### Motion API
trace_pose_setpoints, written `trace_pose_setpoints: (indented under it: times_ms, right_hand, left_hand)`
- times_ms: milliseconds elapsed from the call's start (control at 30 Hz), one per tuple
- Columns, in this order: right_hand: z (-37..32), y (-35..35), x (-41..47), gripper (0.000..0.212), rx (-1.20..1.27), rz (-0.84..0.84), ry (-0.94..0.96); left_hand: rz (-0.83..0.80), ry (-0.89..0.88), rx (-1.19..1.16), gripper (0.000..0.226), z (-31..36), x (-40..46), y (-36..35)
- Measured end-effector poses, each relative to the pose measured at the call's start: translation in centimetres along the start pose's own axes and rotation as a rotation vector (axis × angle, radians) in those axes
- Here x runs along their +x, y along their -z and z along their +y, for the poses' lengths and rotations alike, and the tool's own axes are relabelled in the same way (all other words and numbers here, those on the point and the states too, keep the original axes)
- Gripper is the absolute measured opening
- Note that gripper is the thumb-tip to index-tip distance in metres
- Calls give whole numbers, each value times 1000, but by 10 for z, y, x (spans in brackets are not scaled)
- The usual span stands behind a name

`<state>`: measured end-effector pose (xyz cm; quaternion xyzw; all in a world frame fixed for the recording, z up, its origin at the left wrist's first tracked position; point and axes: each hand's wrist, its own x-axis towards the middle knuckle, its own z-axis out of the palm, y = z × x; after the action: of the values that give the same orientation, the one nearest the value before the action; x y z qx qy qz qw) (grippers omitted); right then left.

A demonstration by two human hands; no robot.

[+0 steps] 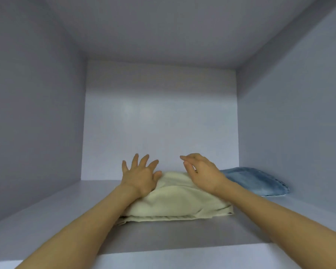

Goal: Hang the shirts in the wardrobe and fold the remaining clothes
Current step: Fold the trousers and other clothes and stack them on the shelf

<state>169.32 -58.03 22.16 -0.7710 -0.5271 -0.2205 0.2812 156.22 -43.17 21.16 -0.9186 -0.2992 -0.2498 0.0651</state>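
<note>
- My left hand point(142, 176) has its fingers spread and straight; it grasps nothing. The heel of the palm and the thumb lie against the far left part of the folded cream garment point(179, 200), the fingertips lifted toward the back wall point(159, 117).
- My right hand point(202, 172) is released too: fingers loosely bent, pointing left, nothing between them. It hovers over the far right part of the same garment; whether the palm touches the cloth I cannot tell.
- The cream garment lies flat on the shelf point(70, 226) inside the wardrobe, directly under and between both hands. Its long axis runs left to right across my view, the near folded edge facing me, with a small dark spot, perhaps a button, at its near right corner.
- Both hands sit at the far side of the bundle, about equally close; the left is the one I can see in contact.
- Just beside the cream garment, to the right and further back, lies a folded pair of blue jeans point(256, 181), close to the right wall. My right wrist hides where the two might meet.
- My judgement: the cream piece looks placed. Drawing both arms straight back toward me should clear it; dragging a palm could ruck up the top layer.
</note>
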Motion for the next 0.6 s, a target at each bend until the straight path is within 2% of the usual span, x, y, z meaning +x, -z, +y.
trace_pose_setpoints:
  times_ms: [67,133,233,333,467,600]
  right_hand:
    - [-8,1,-22,44,-90,-95,118]
    - [-8,-1,-45,48,-212,-266,149]
    - [-11,12,-59,53,-280,-493,87]
    - [-18,21,-56,59,-348,-636,45]
    - [-16,11,-45,62,-466,-731,41]
    - [-9,-10,-21,60,-460,-716,11]
  left_hand:
    - [-9,-36,19,51,2,-16,-1]
    - [-107,-31,-15,51,4,-35,-1]
    - [-298,-53,-28,52,8,-58,5]
    - [-386,-43,86,54,12,-66,11]
    - [-478,-32,156,57,12,-57,10]
    - [-475,0,260,57,14,-28,-1]
